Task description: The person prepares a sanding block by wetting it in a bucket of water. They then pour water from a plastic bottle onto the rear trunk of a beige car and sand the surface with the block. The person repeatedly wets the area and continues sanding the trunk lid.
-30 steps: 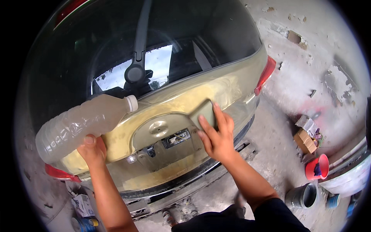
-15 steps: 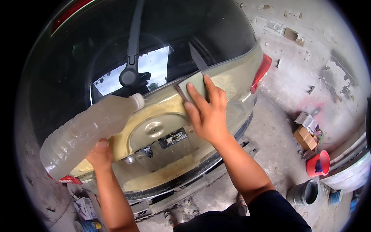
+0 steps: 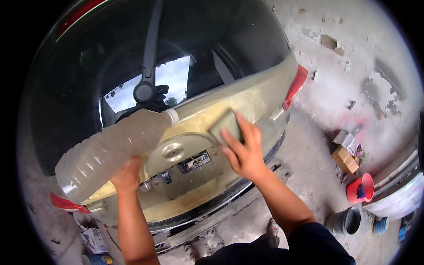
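My left hand (image 3: 126, 176) is closed around a big ribbed plastic bottle (image 3: 110, 148) of cloudy whitish liquid. The bottle lies tilted, its white cap end (image 3: 173, 116) up and to the right. In my right hand (image 3: 250, 152) is a flat grey-green sanding block (image 3: 229, 125), slightly blurred, against the car's tailgate (image 3: 260, 95). Yellowish filler (image 3: 198, 118) shows on the beige paint around it. Below is the recessed plate area (image 3: 194, 180), with a bare light opening (image 3: 194, 162) and loose wiring.
A rear wiper (image 3: 145, 90) crosses the dark rear window (image 3: 106, 66). Red tail lights (image 3: 295, 86) flank the body. On the floor at right stand a red bucket (image 3: 365, 191), a dark bucket (image 3: 346, 221) and a cardboard box (image 3: 344, 160), near a peeling wall (image 3: 324, 84).
My right hand has moved the sanding block down from below the window edge onto the filler area. The bottle in my left hand has shifted slightly right.
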Motion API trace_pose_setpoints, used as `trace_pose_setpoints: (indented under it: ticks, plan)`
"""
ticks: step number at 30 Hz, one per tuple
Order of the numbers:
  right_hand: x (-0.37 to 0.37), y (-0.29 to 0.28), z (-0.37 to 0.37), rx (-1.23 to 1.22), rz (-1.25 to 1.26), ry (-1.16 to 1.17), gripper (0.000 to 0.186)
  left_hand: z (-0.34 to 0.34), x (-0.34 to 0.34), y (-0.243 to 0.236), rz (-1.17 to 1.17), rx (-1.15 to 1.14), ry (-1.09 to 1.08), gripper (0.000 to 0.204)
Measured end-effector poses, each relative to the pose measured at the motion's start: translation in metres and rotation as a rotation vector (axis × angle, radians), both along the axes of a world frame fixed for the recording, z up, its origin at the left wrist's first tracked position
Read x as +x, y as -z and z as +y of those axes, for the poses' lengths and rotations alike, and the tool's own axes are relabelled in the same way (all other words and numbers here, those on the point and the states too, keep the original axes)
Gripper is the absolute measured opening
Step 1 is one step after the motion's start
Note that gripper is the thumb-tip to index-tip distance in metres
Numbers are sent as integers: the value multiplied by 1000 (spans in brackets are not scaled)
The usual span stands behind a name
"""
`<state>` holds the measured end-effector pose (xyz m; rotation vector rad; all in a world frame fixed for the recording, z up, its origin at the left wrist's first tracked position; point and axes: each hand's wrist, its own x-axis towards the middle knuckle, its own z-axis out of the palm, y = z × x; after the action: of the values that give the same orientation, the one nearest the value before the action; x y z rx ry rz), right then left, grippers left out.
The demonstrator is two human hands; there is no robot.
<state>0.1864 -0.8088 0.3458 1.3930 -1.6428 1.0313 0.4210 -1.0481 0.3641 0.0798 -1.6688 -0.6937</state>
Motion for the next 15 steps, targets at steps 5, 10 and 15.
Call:
trace_pose_setpoints:
  ticks: [5, 10, 15]
  plan:
    - [6, -23, -8, 82, 90, -92, 48, -6, -6, 11, 21, -72, -52, 59]
    - [-17, -49, -2, 179, 271, -166, 47, -10, -5, 13, 126, 46, -7, 56]
    - [-49, -56, 20, 211, 279, -71, 49, -12, -13, 17, 108, -5, -48, 62]
